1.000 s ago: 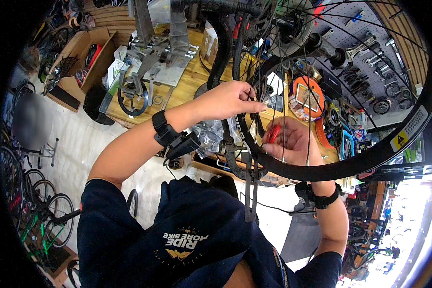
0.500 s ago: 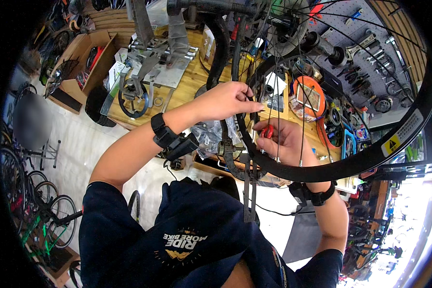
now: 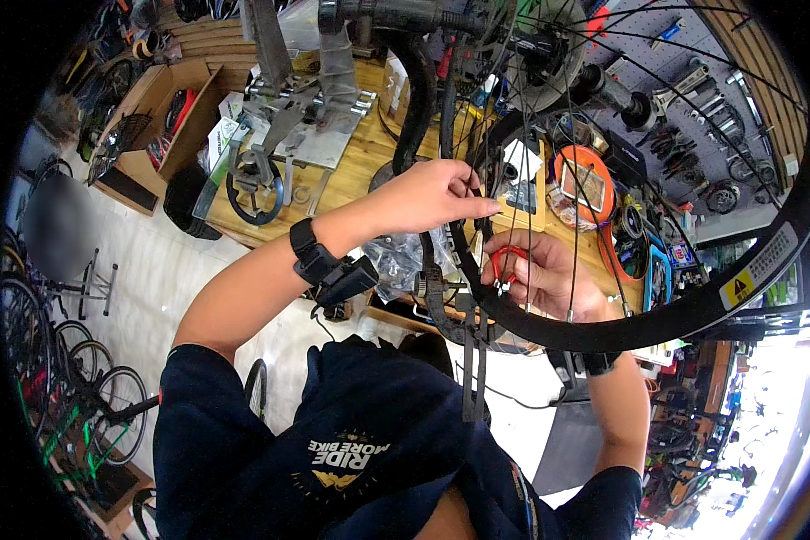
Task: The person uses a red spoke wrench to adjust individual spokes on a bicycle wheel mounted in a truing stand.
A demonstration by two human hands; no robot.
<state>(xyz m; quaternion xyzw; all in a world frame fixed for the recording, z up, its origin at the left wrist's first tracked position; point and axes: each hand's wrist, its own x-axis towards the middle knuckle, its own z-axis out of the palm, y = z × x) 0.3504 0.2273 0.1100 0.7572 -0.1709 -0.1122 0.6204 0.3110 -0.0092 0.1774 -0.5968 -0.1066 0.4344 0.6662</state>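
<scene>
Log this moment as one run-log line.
left hand: pinching spokes | right hand: holding red tool inside black rim | wooden bench behind

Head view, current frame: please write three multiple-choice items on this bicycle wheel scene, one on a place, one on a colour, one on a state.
1. Where is the left hand?
A. At the spokes inside the black rim
B. Flat on the floor
C. Inside the cardboard box

2. What colour is the small tool at the right hand?
A. Blue
B. Red
C. White

3. How does the wheel stand?
A. Lying flat on the workbench
B. Raised in front of the person, above the wooden workbench
C. Leaning against a bicycle on the floor

Answers:
1 A, since the left hand's fingertips pinch among the spokes within the rim.
2 B, since the part showing between the right hand's fingers is red.
3 B, since the rim arcs across the view at hand height with the bench seen through the spokes.
</scene>
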